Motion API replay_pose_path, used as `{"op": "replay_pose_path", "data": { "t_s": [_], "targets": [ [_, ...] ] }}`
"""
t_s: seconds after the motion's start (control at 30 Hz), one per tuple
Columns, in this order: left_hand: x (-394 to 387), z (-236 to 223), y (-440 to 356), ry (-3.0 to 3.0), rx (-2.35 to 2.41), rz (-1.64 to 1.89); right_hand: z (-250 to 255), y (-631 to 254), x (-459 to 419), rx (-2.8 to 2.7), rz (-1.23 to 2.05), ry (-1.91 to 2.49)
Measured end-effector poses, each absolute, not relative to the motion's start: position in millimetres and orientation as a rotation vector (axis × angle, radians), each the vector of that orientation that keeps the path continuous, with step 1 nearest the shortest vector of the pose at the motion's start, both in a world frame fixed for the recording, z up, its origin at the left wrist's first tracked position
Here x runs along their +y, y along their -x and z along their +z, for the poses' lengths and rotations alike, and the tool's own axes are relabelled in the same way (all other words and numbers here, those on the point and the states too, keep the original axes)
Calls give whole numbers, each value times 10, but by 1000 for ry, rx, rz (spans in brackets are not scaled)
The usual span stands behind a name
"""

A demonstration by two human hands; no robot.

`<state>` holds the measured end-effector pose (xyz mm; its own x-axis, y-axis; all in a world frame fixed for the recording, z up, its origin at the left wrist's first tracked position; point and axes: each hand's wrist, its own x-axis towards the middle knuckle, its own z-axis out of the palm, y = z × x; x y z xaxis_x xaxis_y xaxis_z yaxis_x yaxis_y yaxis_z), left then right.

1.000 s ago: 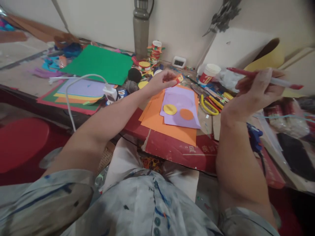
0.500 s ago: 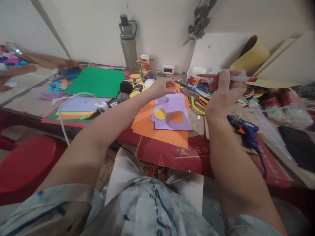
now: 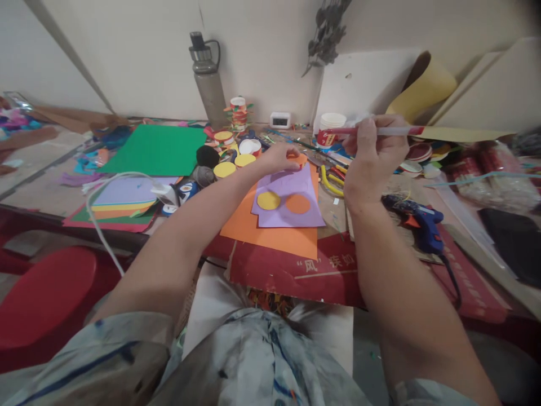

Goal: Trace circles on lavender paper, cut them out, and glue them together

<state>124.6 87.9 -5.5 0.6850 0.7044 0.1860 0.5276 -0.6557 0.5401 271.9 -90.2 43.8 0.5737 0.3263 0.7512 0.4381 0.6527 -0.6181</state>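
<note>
My left hand pinches a small orange-topped piece of paper cup at the far edge of a purple sheet; my fingers partly hide it. On that sheet lie a yellow disc and an orange disc. Larger orange sheets lie beneath. Raised to the right, my right hand is closed around a red-and-white pen, which lies nearly level across the fingers. Behind the pen stands a white-and-red paper cup.
Yellow-handled pliers or scissors lie right of the sheets. A blue glue gun rests beyond my right forearm. Left are a green sheet, a white cable and yellow-topped cups. A tall bottle stands at the wall.
The view has swung rightward and settled. My left hand has lowered the orange-topped piece toward the purple sheet. My right hand has moved inward to the left, still holding the pen.
</note>
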Motion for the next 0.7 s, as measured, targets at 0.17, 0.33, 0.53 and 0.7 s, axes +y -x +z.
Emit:
{"op": "replay_pose_path", "data": {
  "t_s": [0.17,0.33,0.53,0.7],
  "targets": [
    [880,-119,-1220,-2459,881,472,431,-2705,-931,-1022,-57,957],
    [824,-121,-1163,-2415,835,436,405,-2719,-931,-1022,-10,1087],
    [743,-131,-1084,-2399,788,478,392,-2716,-937,-1045,-33,1115],
    [716,-190,-1099,-2397,768,567,306,-2788,-837,-1087,59,1244]
  ]
}}
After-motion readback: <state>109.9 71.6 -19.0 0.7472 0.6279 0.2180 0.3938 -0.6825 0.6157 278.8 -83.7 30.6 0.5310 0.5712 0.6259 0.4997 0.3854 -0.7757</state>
